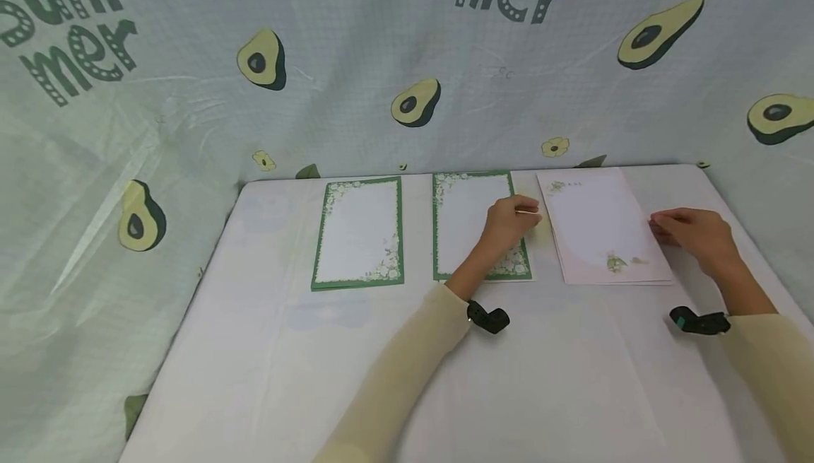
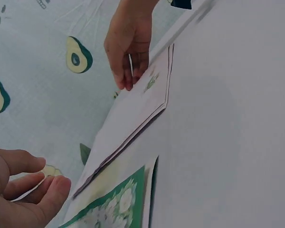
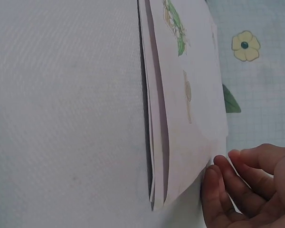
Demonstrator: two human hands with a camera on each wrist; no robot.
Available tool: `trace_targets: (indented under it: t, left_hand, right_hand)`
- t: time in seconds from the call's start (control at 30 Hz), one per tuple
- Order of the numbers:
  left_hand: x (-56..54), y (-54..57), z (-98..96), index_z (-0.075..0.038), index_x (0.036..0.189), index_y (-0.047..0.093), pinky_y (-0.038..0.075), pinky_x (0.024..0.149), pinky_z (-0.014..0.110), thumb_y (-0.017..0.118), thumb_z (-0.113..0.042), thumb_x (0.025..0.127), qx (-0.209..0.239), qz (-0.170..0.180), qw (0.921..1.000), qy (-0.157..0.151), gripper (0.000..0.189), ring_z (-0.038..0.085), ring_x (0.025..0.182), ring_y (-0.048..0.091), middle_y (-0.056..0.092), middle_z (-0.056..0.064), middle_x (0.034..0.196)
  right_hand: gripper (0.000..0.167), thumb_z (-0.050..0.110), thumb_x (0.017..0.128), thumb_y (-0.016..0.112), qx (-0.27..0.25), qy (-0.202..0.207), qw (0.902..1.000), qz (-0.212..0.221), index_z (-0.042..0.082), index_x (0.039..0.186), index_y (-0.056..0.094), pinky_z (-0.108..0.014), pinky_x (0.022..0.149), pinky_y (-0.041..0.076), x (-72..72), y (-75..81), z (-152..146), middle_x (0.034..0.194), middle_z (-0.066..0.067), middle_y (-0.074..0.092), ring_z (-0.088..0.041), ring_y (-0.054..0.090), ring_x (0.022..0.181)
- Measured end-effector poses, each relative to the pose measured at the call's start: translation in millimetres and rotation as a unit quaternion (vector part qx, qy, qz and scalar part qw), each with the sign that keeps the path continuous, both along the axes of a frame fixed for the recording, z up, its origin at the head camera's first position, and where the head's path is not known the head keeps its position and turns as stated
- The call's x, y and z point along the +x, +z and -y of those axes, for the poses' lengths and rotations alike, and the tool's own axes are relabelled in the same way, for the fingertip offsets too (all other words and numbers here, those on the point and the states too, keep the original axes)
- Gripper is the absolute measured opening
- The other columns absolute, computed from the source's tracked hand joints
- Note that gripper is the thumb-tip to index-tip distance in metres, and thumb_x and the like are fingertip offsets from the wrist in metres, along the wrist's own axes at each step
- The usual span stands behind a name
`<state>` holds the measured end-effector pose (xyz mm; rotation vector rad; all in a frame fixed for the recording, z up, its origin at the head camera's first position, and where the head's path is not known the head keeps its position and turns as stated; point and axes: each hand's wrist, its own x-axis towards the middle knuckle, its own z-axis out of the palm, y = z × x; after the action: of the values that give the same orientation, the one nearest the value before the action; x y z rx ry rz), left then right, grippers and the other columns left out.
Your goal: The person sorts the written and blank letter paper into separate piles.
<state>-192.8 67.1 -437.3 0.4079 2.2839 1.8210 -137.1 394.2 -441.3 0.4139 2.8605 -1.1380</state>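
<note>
A stack of pale pink paper sheets with small green plant prints lies at the right of the table. My right hand is at the stack's right edge, fingers loosely bent with the tips close to the paper; whether they touch it I cannot tell. My left hand hovers by the stack's left side, over the green-bordered sheets in the middle. In the left wrist view its thumb and fingers stand apart with nothing between them. The pink sheets' edges are slightly fanned in the right wrist view.
Another stack of green-bordered sheets lies to the left. All the paper is in a row near the back of the white table. Behind it hangs a pale curtain printed with avocados.
</note>
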Motion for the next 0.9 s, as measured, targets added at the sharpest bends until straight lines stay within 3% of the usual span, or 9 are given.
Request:
trace_targets:
  t: [0.07, 0.2, 0.27, 0.4, 0.5, 0.57, 0.63, 0.73, 0.9]
  left_hand:
    - [-1.6, 2.0, 13.9, 0.002, 0.126, 0.068, 0.054, 0.074, 0.015, 0.066, -0.007, 0.099, 0.005, -0.010, 0.9999, -0.011, 0.029, 0.014, 0.099, 0.069, 0.070, 0.009, 0.114]
    - [-6.0, 6.4, 40.5, 0.000, 0.129, 0.066, 0.055, 0.077, 0.017, 0.066, -0.008, 0.100, -0.016, -0.035, 0.9992, -0.013, 0.031, 0.020, 0.105, 0.069, 0.069, 0.011, 0.120]
    - [-8.1, 8.6, 51.3, 0.000, 0.129, 0.066, 0.056, 0.079, 0.018, 0.066, -0.008, 0.100, -0.029, -0.044, 0.9986, -0.009, 0.030, 0.022, 0.107, 0.069, 0.070, 0.011, 0.121]
    - [-9.9, 11.0, 69.1, -0.002, 0.127, 0.067, 0.057, 0.080, 0.021, 0.066, -0.007, 0.100, -0.051, -0.044, 0.9977, -0.004, 0.028, 0.021, 0.108, 0.070, 0.070, 0.010, 0.121]
    - [-10.2, 11.5, 81.0, -0.003, 0.127, 0.068, 0.058, 0.080, 0.023, 0.065, -0.006, 0.100, -0.065, -0.039, 0.9971, -0.006, 0.027, 0.021, 0.108, 0.069, 0.070, 0.010, 0.120]
    - [-10.3, 11.3, 88.6, -0.003, 0.128, 0.067, 0.058, 0.081, 0.024, 0.064, -0.006, 0.100, -0.068, -0.035, 0.9971, -0.008, 0.028, 0.021, 0.109, 0.069, 0.069, 0.010, 0.120]
    - [-11.1, 10.7, 95.8, -0.002, 0.130, 0.065, 0.058, 0.082, 0.024, 0.063, -0.005, 0.100, -0.069, -0.033, 0.9971, -0.004, 0.030, 0.021, 0.109, 0.068, 0.069, 0.010, 0.120]
    - [-11.9, 10.5, 106.2, 0.000, 0.132, 0.063, 0.057, 0.082, 0.026, 0.063, -0.005, 0.100, -0.068, -0.031, 0.9972, 0.000, 0.032, 0.022, 0.109, 0.067, 0.069, 0.011, 0.121]
    - [-13.0, 12.3, 121.0, 0.001, 0.132, 0.062, 0.058, 0.082, 0.027, 0.062, -0.004, 0.100, -0.075, -0.033, 0.9966, 0.010, 0.033, 0.024, 0.108, 0.068, 0.069, 0.014, 0.122]
  right_hand:
    - [0.070, 0.051, 0.105, 0.046, 0.003, -0.004, 1.0000, -0.001, -0.011, 0.137, 0.054, -0.040, 0.089, 0.061, 1.3, 1.6, 1, 0.135, -0.036, 0.056, 0.022, 0.049, 0.067]
    - [0.065, 0.048, 0.106, 0.046, -0.006, -0.003, 0.9999, -0.011, -0.009, 0.137, 0.055, -0.025, 0.085, 0.061, 3.3, 7.7, 10, 0.134, -0.035, 0.056, 0.022, 0.047, 0.071]
    - [0.060, 0.043, 0.107, 0.047, -0.008, 0.003, 0.9997, -0.022, -0.009, 0.135, 0.057, -0.008, 0.070, 0.055, 3.0, 10.7, 16, 0.131, -0.031, 0.058, 0.021, 0.049, 0.073]
    - [0.052, 0.037, 0.108, 0.049, -0.019, 0.027, 0.9985, -0.043, -0.008, 0.132, 0.060, -0.003, 0.067, 0.050, 1.5, 15.1, 27, 0.107, 0.003, 0.070, 0.019, 0.054, 0.076]
    - [0.051, 0.038, 0.107, 0.050, -0.028, 0.049, 0.9970, -0.053, -0.006, 0.131, 0.061, -0.004, 0.069, 0.052, -0.5, 16.3, 36, 0.096, 0.028, 0.059, 0.018, 0.057, 0.078]
    - [0.050, 0.038, 0.107, 0.051, -0.028, 0.063, 0.9959, -0.057, -0.005, 0.130, 0.062, -0.006, 0.071, 0.054, -1.8, 17.7, 42, 0.100, 0.021, 0.065, 0.018, 0.058, 0.079]
    - [0.051, 0.039, 0.107, 0.051, -0.026, 0.077, 0.9952, -0.054, -0.005, 0.130, 0.062, -0.008, 0.072, 0.055, -3.5, 19.0, 50, 0.111, 0.002, 0.072, 0.017, 0.058, 0.080]
    - [0.051, 0.038, 0.107, 0.051, -0.021, 0.093, 0.9946, -0.041, -0.005, 0.130, 0.062, -0.010, 0.072, 0.057, -5.4, 21.3, 60, 0.127, -0.027, 0.065, 0.015, 0.061, 0.083]
    - [0.049, 0.036, 0.108, 0.050, -0.029, 0.109, 0.9935, -0.016, -0.006, 0.133, 0.059, -0.018, 0.078, 0.060, -7.9, 23.3, 77, 0.132, -0.031, 0.061, -0.004, 0.071, 0.095]
